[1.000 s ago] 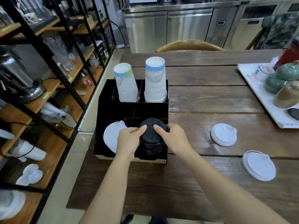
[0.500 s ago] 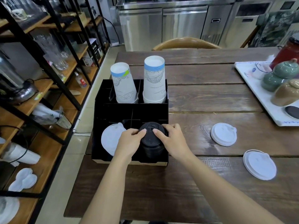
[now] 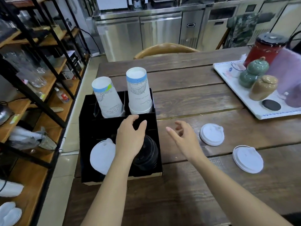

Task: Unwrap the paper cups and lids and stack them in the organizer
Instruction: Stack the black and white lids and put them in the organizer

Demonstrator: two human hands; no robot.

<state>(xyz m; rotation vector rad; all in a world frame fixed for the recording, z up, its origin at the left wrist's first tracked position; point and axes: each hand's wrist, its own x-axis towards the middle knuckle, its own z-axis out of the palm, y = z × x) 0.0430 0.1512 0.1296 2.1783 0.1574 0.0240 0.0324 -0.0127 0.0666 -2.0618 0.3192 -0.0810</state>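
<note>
A black organizer [image 3: 88, 128] sits at the table's left edge. Two stacks of upside-down white paper cups [image 3: 108, 99] [image 3: 139, 92] fill its two back compartments. A stack of black lids [image 3: 147, 154] stands in the front right compartment, and white lids [image 3: 101, 156] lean in the front left one. My left hand [image 3: 131, 137] hovers open just above the black lids, holding nothing. My right hand [image 3: 183, 138] is open above the table to the right of the organizer. Two small piles of white lids [image 3: 211, 134] [image 3: 247, 159] lie on the table further right.
A white tray [image 3: 241, 95] with ceramic jars and a red pot sits at the table's far right. Black metal shelving [image 3: 40, 101] with glassware stands along the left. A wooden chair back [image 3: 164, 48] is at the table's far side.
Both hands have let go of the black lid stack, which stays in the front right compartment. The left hand rose above it; the right hand swung rightward out over the table.
</note>
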